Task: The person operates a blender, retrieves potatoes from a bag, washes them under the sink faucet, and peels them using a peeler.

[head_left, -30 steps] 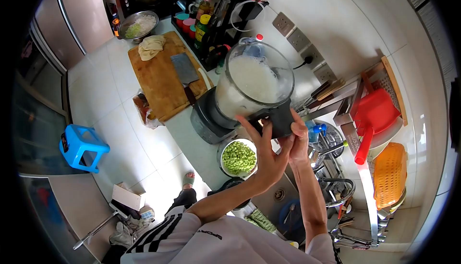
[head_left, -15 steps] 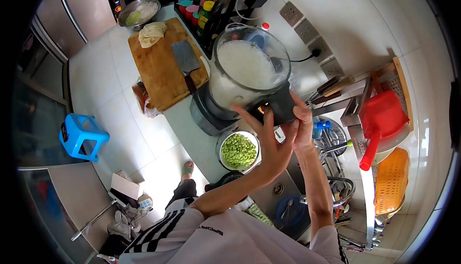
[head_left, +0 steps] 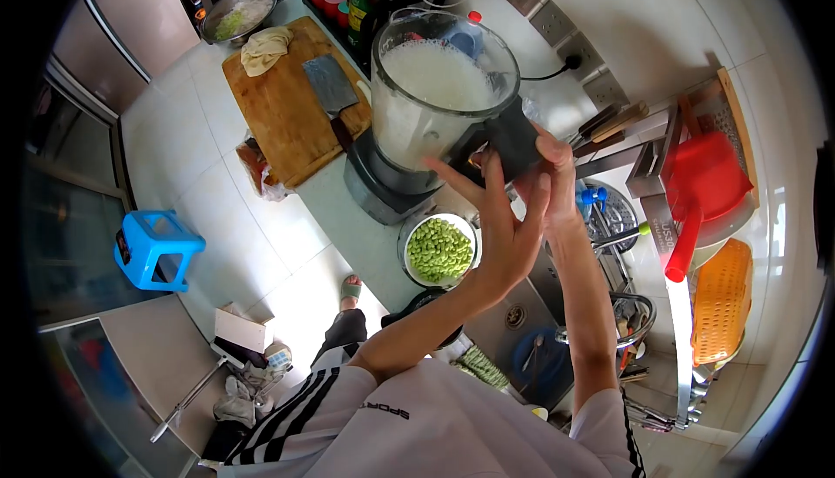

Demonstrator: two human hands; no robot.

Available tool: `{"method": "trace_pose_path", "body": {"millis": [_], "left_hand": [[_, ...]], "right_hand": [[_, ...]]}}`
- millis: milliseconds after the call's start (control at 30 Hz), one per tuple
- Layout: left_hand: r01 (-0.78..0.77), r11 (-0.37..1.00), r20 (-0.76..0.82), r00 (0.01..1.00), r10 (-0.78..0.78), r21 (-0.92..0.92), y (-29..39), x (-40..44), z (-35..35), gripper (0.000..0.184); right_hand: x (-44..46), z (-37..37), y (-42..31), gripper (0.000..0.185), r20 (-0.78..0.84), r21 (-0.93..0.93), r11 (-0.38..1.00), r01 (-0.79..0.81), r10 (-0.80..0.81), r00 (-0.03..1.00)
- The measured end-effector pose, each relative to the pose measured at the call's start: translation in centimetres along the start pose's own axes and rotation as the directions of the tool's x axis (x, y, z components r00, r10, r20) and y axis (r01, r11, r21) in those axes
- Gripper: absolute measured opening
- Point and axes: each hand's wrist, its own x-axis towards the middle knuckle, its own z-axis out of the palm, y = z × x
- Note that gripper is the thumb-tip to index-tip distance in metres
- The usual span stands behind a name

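A clear blender jug point(head_left: 413, 126) with frothy whitish liquid in it stands at or just over its dark blender base point(head_left: 374, 187). I cannot tell whether it is fully seated. My right hand point(head_left: 557, 178) is closed round the far side of the jug's black handle point(head_left: 513, 140). From below, my left hand point(head_left: 504, 234) grips near the handle, its index finger stretched against the lower jug. Part of the left fingers is hidden by the handle. Close to the left wrist sits a bowl of shelled green beans point(head_left: 439, 249).
A wooden chopping board point(head_left: 274, 121) holds a cleaver point(head_left: 330, 86) and a cloth point(head_left: 265, 50). Behind it stands a metal bowl point(head_left: 239, 15). The sink point(head_left: 496, 339) is below my arms; a rack with a red scoop point(head_left: 709, 182) is at right. A blue stool point(head_left: 161, 250) stands on the floor.
The jug has shifted slightly away from me relative to its base and looks more upright. Both hands moved with it and keep their hold. The whole view has also shifted a little.
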Motion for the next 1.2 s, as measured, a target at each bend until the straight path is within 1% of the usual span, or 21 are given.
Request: {"method": "trace_pose_path", "body": {"millis": [67,133,167,200,267,300,367,433,467,500,533,567,600,633,667,700,800,867,1000,1133,1200], "left_hand": [[0.033,0.999,0.052,0.998,-0.033,0.009,0.4,0.0,-0.6,0.071],[0.042,0.998,0.094,0.995,-0.039,-0.035,0.3,-0.2,-1.3,0.068],[0.047,0.997,0.118,0.992,-0.040,-0.054,0.2,-0.2,-1.7,0.066],[0.010,1.000,0.160,0.987,-0.009,-0.005,0.2,-0.5,-2.5,0.063],[-0.080,0.993,0.252,0.966,0.056,0.083,0.1,-1.1,-4.6,0.058],[-0.044,0.999,0.287,0.957,0.043,-0.002,-0.2,-1.4,-5.9,0.056],[0.049,0.985,0.367,0.930,0.015,-0.165,-1.1,-1.6,-8.9,0.054],[-0.059,0.995,0.234,0.969,0.077,-0.083,-3.5,0.5,-12.8,0.056],[-0.108,0.989,0.161,0.983,0.091,0.100,-3.7,2.0,-14.8,0.060],[-0.111,0.979,0.094,0.991,0.096,0.171,-4.6,3.7,-16.4,0.067],[-0.152,0.961,0.108,0.986,0.130,0.231,-4.2,5.6,-17.2,0.073],[-0.139,0.941,0.176,0.981,0.087,0.308,-3.7,7.5,-17.8,0.083],[-0.181,0.928,0.281,0.956,0.087,0.326,-3.8,9.3,-18.1,0.085],[-0.225,0.914,0.382,0.920,0.085,0.339,-4.1,11.0,-18.2,0.088],[-0.270,0.898,0.478,0.875,0.078,0.347,-4.2,12.2,-17.8,0.090],[-0.180,0.942,0.506,0.862,0.012,0.284,-4.0,12.9,-17.1,0.086],[-0.036,0.989,0.593,0.803,-0.059,0.146,-4.2,14.4,-16.2,0.082],[-0.015,0.991,0.579,0.813,-0.065,0.133,-3.8,14.3,-16.0,0.078],[0.046,0.995,0.558,0.825,-0.091,0.094,-3.7,14.3,-16.0,0.073],[0.023,0.992,0.546,0.833,-0.086,0.122,-4.1,14.4,-15.9,0.070],[-0.008,0.989,0.546,0.834,-0.075,0.148,-3.6,14.1,-15.7,0.070]], "right_hand": [[-0.3,0.8,0.0,0.062,-0.014,0.024,0.999,0.023,-0.023,1.000],[-0.4,0.7,0.6,0.063,-0.031,-0.006,0.999,0.042,-0.042,0.999],[-0.6,1.2,0.7,0.062,-0.078,-0.002,0.998,0.056,-0.056,0.995],[-0.7,1.7,0.8,0.061,-0.125,0.001,0.997,0.071,-0.070,0.990],[-0.6,4.1,0.4,0.059,-0.291,0.032,0.992,0.118,-0.104,0.951],[-0.5,3.6,0.6,0.058,-0.180,0.045,0.990,0.132,-0.122,0.976],[-0.2,1.8,1.5,0.055,0.037,0.068,0.985,0.160,-0.163,0.986],[-0.5,2.1,2.4,0.050,-0.036,-0.032,0.956,0.292,-0.293,0.955],[-0.6,2.4,2.9,0.048,-0.071,-0.089,0.933,0.349,-0.356,0.932],[-0.4,2.4,3.2,0.043,-0.075,-0.070,0.916,0.394,-0.399,0.914],[-0.7,2.9,2.9,0.042,-0.135,-0.158,0.925,0.347,-0.368,0.920],[-1.1,3.8,2.1,0.041,-0.198,-0.238,0.928,0.286,-0.335,0.921],[-1.3,4.5,1.7,0.040,-0.261,-0.309,0.926,0.216,-0.301,0.917],[-1.1,4.7,1.6,0.037,-0.324,-0.335,0.932,0.138,-0.252,0.912],[-1.1,5.2,1.6,0.035,-0.343,-0.341,0.926,0.164,-0.285,0.895],[-1.1,5.6,1.5,0.033,-0.361,-0.350,0.918,0.187,-0.316,0.878],[-1.2,6.1,1.7,0.031,-0.395,-0.397,0.893,0.211,-0.373,0.839],[-1.5,6.8,1.4,0.031,-0.425,-0.430,0.877,0.213,-0.405,0.810],[-0.9,6.5,2.5,0.032,-0.421,-0.439,0.852,0.284,-0.474,0.773],[-0.8,5.9,2.7,0.030,-0.391,-0.414,0.838,0.356,-0.516,0.762],[-1.0,5.2,2.7,0.029,-0.396,-0.328,0.896,0.299,-0.418,0.817]]}}
